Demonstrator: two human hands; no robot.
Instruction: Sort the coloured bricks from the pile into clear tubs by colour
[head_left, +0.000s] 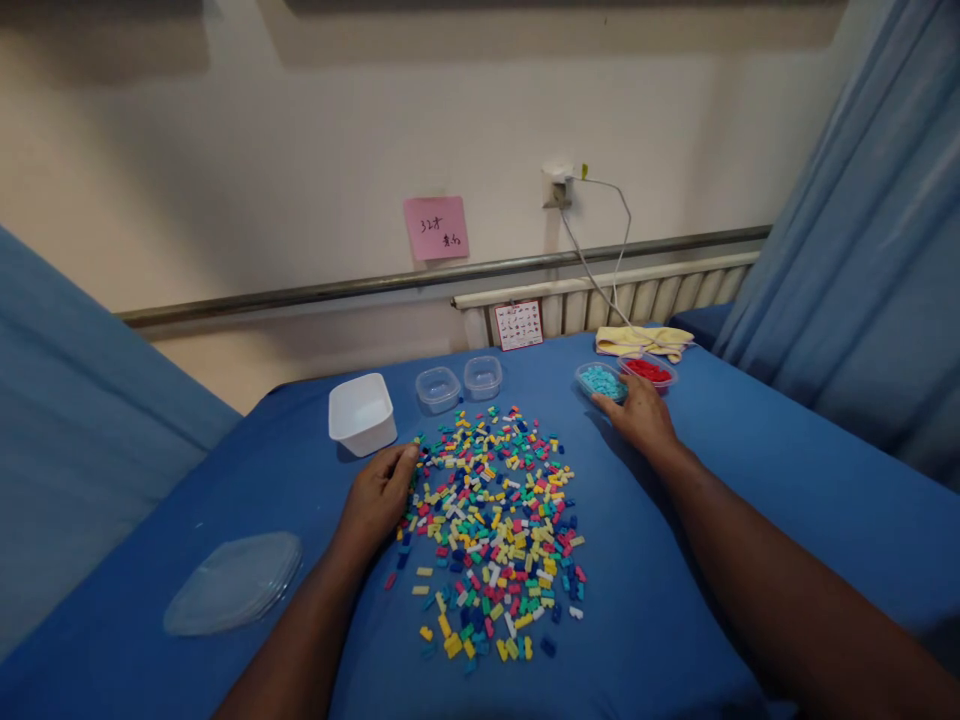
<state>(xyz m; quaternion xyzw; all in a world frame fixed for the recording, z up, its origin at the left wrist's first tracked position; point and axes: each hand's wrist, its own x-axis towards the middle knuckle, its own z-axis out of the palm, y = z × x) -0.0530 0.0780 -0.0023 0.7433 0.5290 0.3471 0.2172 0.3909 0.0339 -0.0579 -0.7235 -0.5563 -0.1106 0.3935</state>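
Note:
A wide spread of small building bricks (495, 520) in yellow, red, green, blue and white lies on the blue cover. At its upper left edge rests my left hand (381, 492), fingers curled and closed, thumb against them; whatever they hold is hidden. My right hand (643, 415) grips the near right side of a clear plastic container (579, 382) with light-blue bricks (601, 381) inside. Just behind that hand stands another clear container (674, 378) with red bricks (648, 370).
Behind the bricks stand a white tub (363, 430) and two clear containers (438, 402). Stacked clear lids (234, 584) lie at left. Yellow gloves (637, 341) lie at the back right, by a hanging white cable (628, 215). Blue curtains (847, 240) flank both sides.

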